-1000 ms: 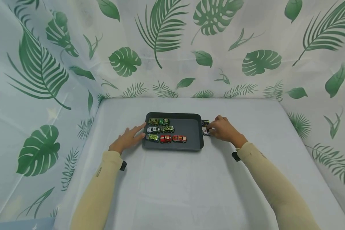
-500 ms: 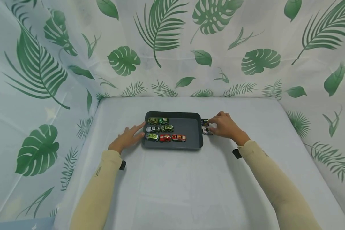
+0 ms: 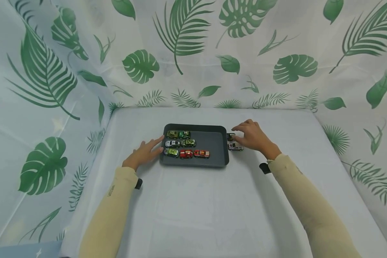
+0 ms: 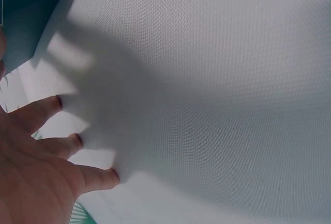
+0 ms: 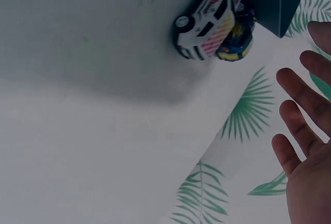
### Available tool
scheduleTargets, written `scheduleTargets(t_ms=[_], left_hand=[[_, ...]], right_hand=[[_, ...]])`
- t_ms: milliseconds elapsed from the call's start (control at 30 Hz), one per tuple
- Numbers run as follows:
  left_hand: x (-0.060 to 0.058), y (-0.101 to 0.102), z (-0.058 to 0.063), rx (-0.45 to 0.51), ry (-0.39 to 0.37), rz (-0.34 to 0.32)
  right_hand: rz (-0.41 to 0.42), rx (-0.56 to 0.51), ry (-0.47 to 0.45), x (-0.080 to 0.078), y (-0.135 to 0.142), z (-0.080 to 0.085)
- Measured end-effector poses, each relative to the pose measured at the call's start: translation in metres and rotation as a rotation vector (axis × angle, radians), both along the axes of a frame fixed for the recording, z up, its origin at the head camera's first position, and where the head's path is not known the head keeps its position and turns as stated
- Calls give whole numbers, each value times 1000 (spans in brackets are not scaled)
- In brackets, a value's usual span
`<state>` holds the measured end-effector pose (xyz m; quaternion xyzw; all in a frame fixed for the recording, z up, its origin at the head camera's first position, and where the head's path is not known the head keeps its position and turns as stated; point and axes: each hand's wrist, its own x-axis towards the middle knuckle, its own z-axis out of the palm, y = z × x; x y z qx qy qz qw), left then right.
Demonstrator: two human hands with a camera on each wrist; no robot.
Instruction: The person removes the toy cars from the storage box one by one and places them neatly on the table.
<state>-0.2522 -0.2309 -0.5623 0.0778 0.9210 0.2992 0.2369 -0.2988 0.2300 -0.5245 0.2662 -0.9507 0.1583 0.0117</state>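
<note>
A dark grey tray (image 3: 214,141) holds several toy cars in three rows, among them a red car (image 3: 186,154) and an orange-red car (image 3: 201,154). My left hand (image 3: 143,154) touches the tray's left side with outstretched thumb and index finger; its other fingertips meet the tabletop in the left wrist view. Right of the tray, a white toy car (image 3: 235,146) and a dark blue-and-yellow toy car (image 5: 235,49) stand side by side. Over the dark car hovers my right hand (image 3: 254,136), fingers extended and apart from both cars in the right wrist view.
A white cloth covers the table (image 3: 193,204). Behind and at both sides hang white curtains (image 3: 193,71) printed with green leaves. The cars in the tray sit toward its left, with bare tray floor to their right.
My right hand has let go of the white car and moved slightly up and back, over the dark car. The white car now shows fully. My left hand stays at the tray.
</note>
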Motion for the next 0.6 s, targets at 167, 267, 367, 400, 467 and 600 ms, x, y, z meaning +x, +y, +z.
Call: scheduleTargets(t_ms=[167,267,367,400,467,600], left_hand=[[-2,0,-2,4,-2,4],[-2,0,-2,10,-4,5],[-2,1,-1,15,-5,5],[-2,1,-1,16,-6,5],[-3,1,-1,13,-5,4],[-3,-1,-1,8,-6,8]], right_hand=[[23,-12,19,-5,-13,5],[40,-18,19,-8,-21,7],[48,-15,15,-13,-30,10],[50,-12,13,-14,-33,12],[52,-11,8,-16,-40,15],[66,-20,1,-21,-54,22]])
